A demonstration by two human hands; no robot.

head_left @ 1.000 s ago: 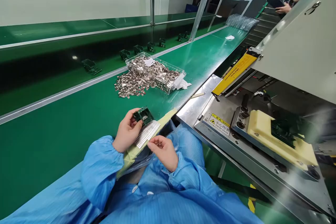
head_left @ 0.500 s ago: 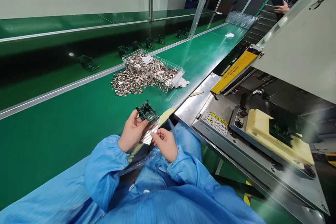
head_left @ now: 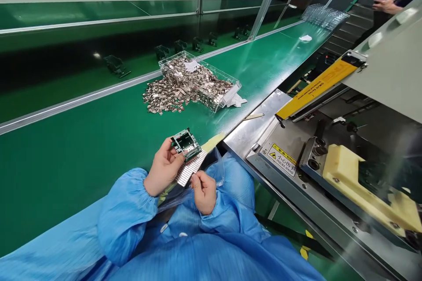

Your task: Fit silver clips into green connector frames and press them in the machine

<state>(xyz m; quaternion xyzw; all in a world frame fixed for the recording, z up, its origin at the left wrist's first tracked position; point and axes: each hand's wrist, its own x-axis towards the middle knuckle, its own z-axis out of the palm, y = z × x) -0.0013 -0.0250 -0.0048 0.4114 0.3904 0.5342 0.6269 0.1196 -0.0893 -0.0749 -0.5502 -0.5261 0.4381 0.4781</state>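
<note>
Left hand (head_left: pixel 164 167): gripping the green plastic frame (head_left: pixel 188 152) at its near left side, thumb on the lower edge.
Right hand (head_left: pixel 204 191): closed, thumb against forefinger, just beside the striped sheet (head_left: pixel 191 169); I cannot tell whether a small piece is pinched there.
Frame: squarish and tilted, dark green, with small tabs along its rim and a dark recess in the middle; I see it raised near the worktop (head_left: pixel 82 153), ahead of the lap.
Sheet: narrow pale bars in close rows, its upper end just below the frame; yellow paper (head_left: pixel 213 142) and clear plastic film (head_left: pixel 217 167) lie around it.
Left side: broad green worktop, running out to the metal rail (head_left: pixel 79 102).
Ahead: a stretch of green, then the heap of metal clips (head_left: pixel 165 96) spilling from a clear box (head_left: pixel 232 92).
Right side: my tightest margin; the worktop's edge meets a steel ledge (head_left: pixel 247 131), with a thin pale stick (head_left: pixel 254 117) near the join.
Beyond the ledge: a yellow sensor bar (head_left: pixel 316 92) slants over the machine bed, and a cream fixture (head_left: pixel 343 171) sits farther right, well apart from both hands.
</note>
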